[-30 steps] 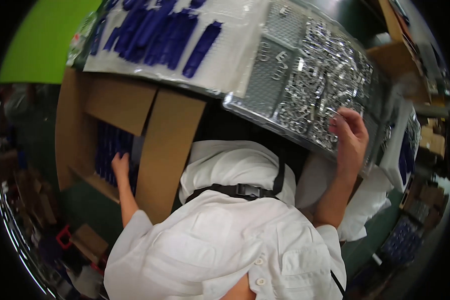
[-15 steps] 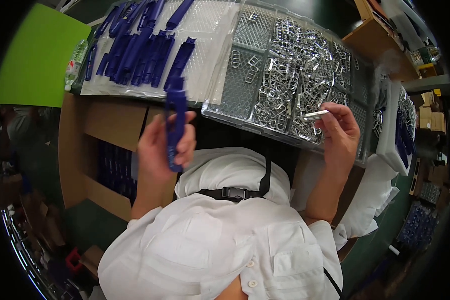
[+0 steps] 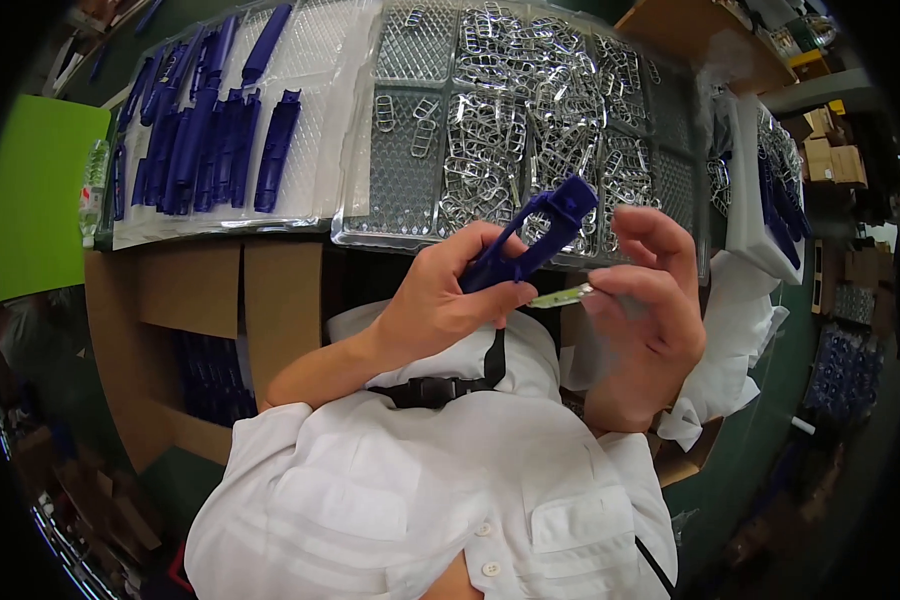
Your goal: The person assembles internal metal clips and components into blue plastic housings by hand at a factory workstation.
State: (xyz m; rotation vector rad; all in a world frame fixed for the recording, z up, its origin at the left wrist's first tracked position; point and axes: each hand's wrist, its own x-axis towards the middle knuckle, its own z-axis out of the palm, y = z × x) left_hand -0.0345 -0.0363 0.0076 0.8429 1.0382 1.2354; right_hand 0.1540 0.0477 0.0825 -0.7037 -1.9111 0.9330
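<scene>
In front of my body, my left hand (image 3: 438, 300) is closed round a dark blue plastic part (image 3: 571, 207). It is long, with a wide opening along it, and its upper end tilts up to the right. Close by on the right, my right hand (image 3: 658, 305) pinches a small silver metal frame (image 3: 562, 297) between thumb and finger. This frame lies just below the blue part, near my left thumb; I cannot tell whether they touch. Beyond both hands stands a clear divided tray (image 3: 395, 190) with heaps of similar metal frames (image 3: 480, 150).
Several blue plastic parts (image 3: 278, 150) lie on a textured clear sheet at the far left. Below is an open cardboard box (image 3: 182, 265) with blue pieces inside. A plastic bottle (image 3: 92, 190) stands beside a green panel (image 3: 40, 200). White bags (image 3: 725, 350) hang at the right.
My left hand has brought the blue part to the right and up, beside my right hand. My right hand has drawn back from the tray's heap with the metal frame. The view has shifted right.
</scene>
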